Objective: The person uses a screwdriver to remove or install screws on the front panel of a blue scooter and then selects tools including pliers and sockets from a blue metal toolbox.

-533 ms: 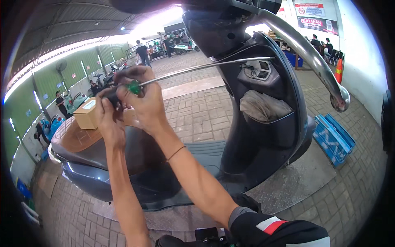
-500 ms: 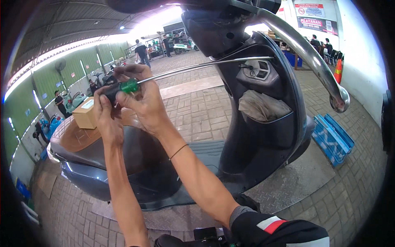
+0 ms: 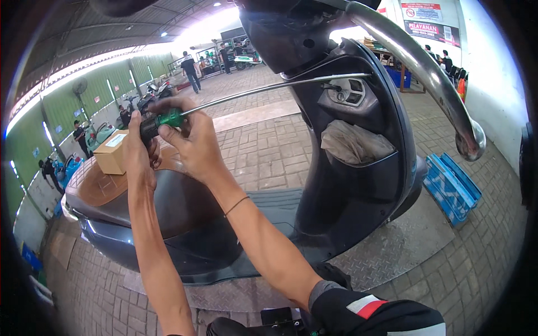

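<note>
A long-shafted screwdriver [image 3: 241, 95] with a black and green handle reaches across the scooter. Its tip meets the inner front panel of the dark scooter [image 3: 347, 207], above the ignition key area [image 3: 342, 92]. My left hand [image 3: 140, 148] is closed around the black rear end of the handle. Around the green front part of the handle, the fingers of my right hand [image 3: 196, 140] are closed, with the thumb along its near side. A crumpled, translucent plastic bag [image 3: 356, 143] sits in the scooter's front pocket below the key.
A cardboard box [image 3: 111, 154] rests on the brown scooter seat [image 3: 101, 185]. To the right, a blue open toolbox [image 3: 453, 187] stands on the paving. A curved metal brake lever [image 3: 426, 73] hangs at upper right. People and motorbikes are farther back.
Both hands have shifted slightly left in the picture with the screwdriver handle, and the left fingers look straighter. The tip stays at the same panel spot. The view has shifted a little.
</note>
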### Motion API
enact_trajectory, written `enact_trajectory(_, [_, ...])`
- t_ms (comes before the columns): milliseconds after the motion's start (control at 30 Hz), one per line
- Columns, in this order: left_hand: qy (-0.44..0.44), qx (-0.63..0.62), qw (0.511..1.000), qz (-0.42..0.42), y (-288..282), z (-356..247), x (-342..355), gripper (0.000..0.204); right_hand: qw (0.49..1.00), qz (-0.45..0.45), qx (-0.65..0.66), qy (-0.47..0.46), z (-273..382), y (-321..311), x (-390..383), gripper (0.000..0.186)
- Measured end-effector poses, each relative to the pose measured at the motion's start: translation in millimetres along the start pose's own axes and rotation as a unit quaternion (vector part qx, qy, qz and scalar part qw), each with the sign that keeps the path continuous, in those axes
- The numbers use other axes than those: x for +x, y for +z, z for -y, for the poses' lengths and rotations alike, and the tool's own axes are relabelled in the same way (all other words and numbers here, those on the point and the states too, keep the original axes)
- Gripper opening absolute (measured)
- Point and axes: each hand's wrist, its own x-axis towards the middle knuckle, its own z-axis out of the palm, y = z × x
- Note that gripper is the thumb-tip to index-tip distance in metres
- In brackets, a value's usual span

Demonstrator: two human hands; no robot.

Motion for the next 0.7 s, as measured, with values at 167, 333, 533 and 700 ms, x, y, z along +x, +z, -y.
enact_trajectory(167, [-0.001, -0.011, 1.000, -0.019, 12.2, 16.7, -19.6, 0.045, 0.987, -0.066, -0.148, 0.014, -7.2, -2.9, -6.4, 0.030])
enact_trajectory(333, [0.198, -0.117, 0.968, 0.102, -7.6, 27.1, -10.3, 0.029, 0.965, -0.157, -0.208, 0.028, 9.5, 18.3, -1.3, 0.036])
enact_trajectory(533, [0.209, -0.156, 0.958, 0.117, -0.4, 32.3, -0.6, 0.030, 0.983, -0.146, -0.064, -0.088, -11.3, 13.9, 2.4, 0.030])
enact_trajectory(700, [0.138, -0.144, 0.977, 0.076, -3.7, 25.0, -2.7, 0.039, 0.992, -0.068, -0.087, -0.057, -4.6, 1.5, -6.5, 0.032])
